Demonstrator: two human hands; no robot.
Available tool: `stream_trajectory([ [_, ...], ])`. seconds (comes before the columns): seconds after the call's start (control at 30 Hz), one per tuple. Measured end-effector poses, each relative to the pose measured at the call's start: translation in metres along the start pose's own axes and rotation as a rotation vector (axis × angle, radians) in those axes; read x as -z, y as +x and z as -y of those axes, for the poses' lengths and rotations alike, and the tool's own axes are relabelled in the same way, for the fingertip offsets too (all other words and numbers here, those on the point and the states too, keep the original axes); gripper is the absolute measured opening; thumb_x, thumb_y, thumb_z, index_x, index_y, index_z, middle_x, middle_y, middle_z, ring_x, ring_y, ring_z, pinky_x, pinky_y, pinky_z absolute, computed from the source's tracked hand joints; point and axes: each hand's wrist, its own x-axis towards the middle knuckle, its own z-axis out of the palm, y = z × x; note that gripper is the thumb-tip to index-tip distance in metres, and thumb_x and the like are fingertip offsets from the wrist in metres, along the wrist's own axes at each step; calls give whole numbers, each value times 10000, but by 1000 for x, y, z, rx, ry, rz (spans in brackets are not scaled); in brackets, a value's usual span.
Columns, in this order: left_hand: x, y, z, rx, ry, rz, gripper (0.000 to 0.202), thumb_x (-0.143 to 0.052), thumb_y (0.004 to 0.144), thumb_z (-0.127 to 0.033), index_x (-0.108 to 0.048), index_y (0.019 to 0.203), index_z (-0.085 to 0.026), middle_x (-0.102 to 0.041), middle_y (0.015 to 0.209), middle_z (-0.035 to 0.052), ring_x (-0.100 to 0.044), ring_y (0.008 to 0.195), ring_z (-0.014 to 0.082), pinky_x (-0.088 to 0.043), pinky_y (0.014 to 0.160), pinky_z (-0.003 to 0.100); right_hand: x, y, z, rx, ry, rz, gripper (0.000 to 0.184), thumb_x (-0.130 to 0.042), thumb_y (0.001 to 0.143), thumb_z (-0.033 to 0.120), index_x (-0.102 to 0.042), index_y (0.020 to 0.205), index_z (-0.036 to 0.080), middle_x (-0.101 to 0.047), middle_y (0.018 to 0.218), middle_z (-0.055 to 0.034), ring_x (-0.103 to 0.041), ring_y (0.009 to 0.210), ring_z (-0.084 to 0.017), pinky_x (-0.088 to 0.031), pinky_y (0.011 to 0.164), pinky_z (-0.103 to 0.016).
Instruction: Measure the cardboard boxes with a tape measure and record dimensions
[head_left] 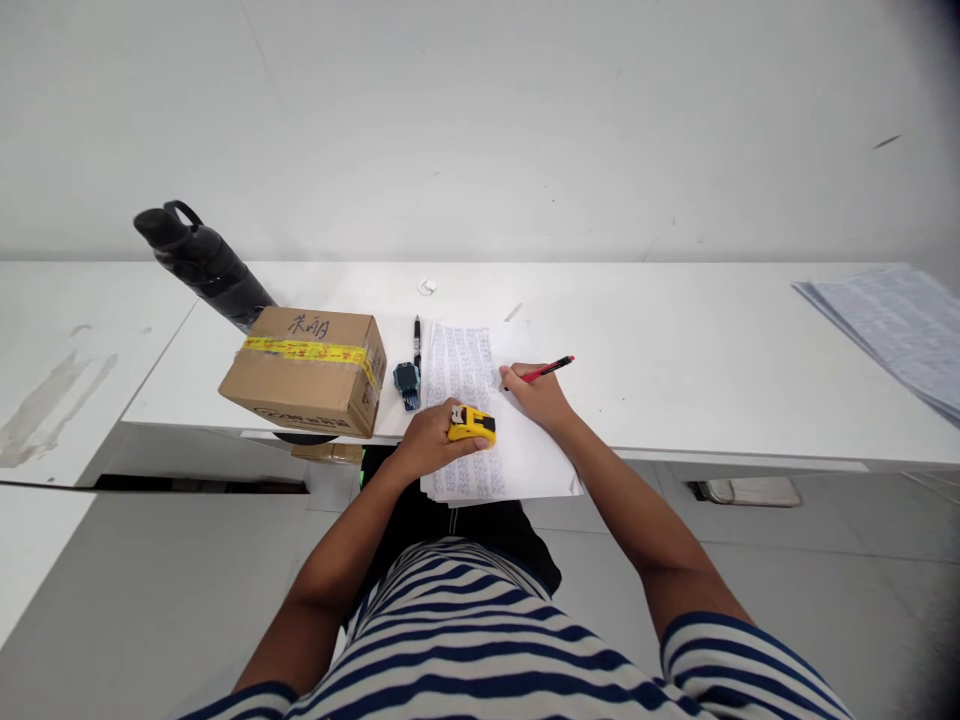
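My right hand point(538, 398) is closed around a red and black pen point(551, 369), its tip end over the paper. Under both hands lies a stack of paper sheets point(465, 360), with dense handwriting on the left part and white on the right; its lower edge juts past the table's front. A yellow and black tape measure point(472, 426) sits in the grip of my left hand point(431, 440), above the lower part of the sheets. Just left of the paper are a black pen point(417, 338) and a dark watch point(407, 384).
A taped cardboard box point(307, 370) stands at the left of the white table point(675, 350), in front of a black bottle point(214, 270). More written sheets point(892, 330) lie far right. A small white item point(427, 287) rests near the wall.
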Motion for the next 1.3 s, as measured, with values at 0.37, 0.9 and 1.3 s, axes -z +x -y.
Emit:
stream_trajectory([
  [0.37, -6, -13, 7, 12, 38, -50, 562, -716, 690, -686, -617, 988, -220, -727, 962, 40, -683, 883, 235, -509, 770, 339, -10, 0, -10, 229, -491, -232, 400, -427, 908, 384, -659, 1157, 175, -613, 1196, -179, -610, 1064, -318, -511, 886, -500],
  [0.9, 65, -122, -52, -228, -403, -384, 659, -566, 861, -651, -476, 1406, -291, -501, 1488, 114, -480, 1366, 290, -390, 1148, 458, -65, -95, 113, 640, 124, 240, 686, -666, 882, 401, -339, 1481, 326, -620, 1360, -126, -656, 1183, -285, -584, 945, -445],
  [1.3, 160, -159, -29, 214, -358, -365, 363, -823, 670, -426, -603, 822, -180, -587, 660, -25, -524, 587, 95, -418, 565, 238, -46, -68, 121, 701, -197, 475, 447, -556, 901, 291, -519, 1344, 249, -699, 1240, -125, -740, 892, -256, -608, 720, -397],
])
